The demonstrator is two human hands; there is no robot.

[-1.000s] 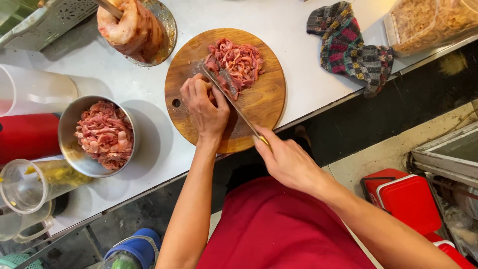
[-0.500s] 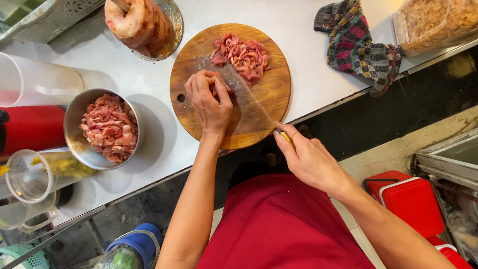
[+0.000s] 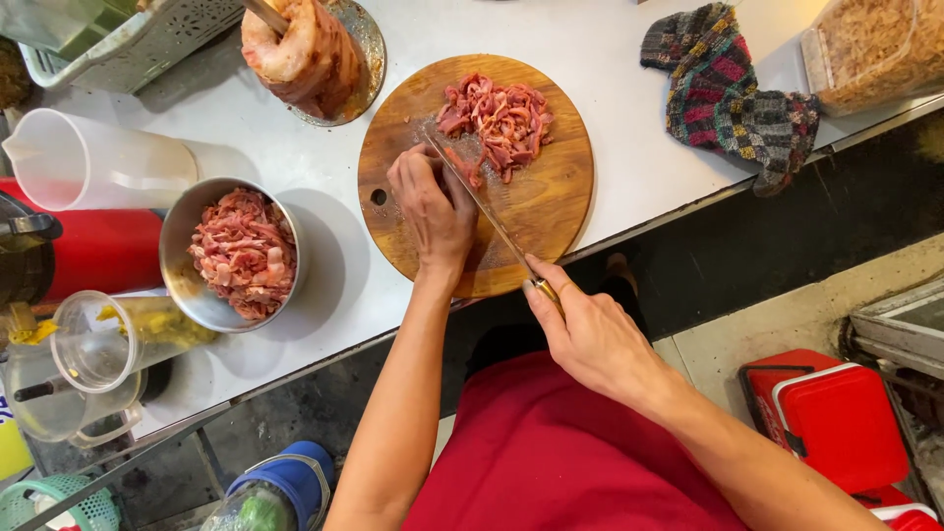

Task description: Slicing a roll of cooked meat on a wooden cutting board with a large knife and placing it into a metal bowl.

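Observation:
A round wooden cutting board (image 3: 551, 211) lies on the white counter. A pile of sliced raw meat (image 3: 497, 116) sits on its far half. My right hand (image 3: 588, 332) grips the handle of a long knife (image 3: 472, 187) whose blade runs across the board to the pile's edge. My left hand (image 3: 431, 211) rests palm down on the board beside the blade, fingers curled over a small piece of meat. I wear a red apron (image 3: 551, 462).
A steel bowl of sliced meat (image 3: 241, 251) stands left of the board. Behind it are a white jug (image 3: 88, 162), a red container (image 3: 98, 251) and a clear pitcher (image 3: 98, 344). A meat chunk on a metal plate (image 3: 305, 54), a knitted cloth (image 3: 728, 93), a clear tub (image 3: 870, 49).
The knife blade has shifted along the board toward the meat pile, and my left hand has moved with it. The view has drifted slightly.

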